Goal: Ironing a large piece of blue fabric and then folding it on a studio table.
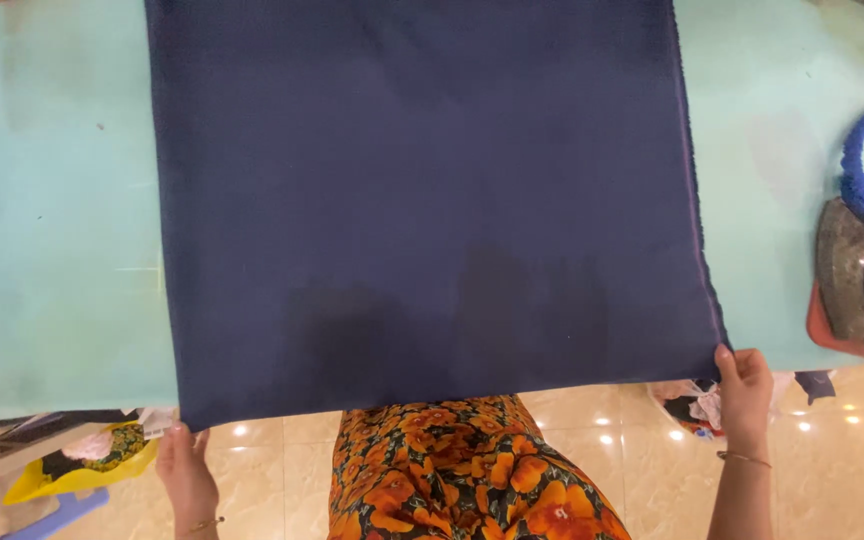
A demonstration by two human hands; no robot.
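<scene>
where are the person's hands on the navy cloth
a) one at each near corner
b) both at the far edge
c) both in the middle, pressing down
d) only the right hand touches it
a: the left hand and right hand each grip a near corner of the navy cloth spread on the light green ironing board.

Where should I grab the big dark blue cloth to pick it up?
Probably by the two near corners, coming from the front edge of the pale green board. The dark blue cloth lies flat and wide, and its near edge hangs just past the board, so fingers can slip under there. The left hand and right hand already pinch those corners.
</scene>
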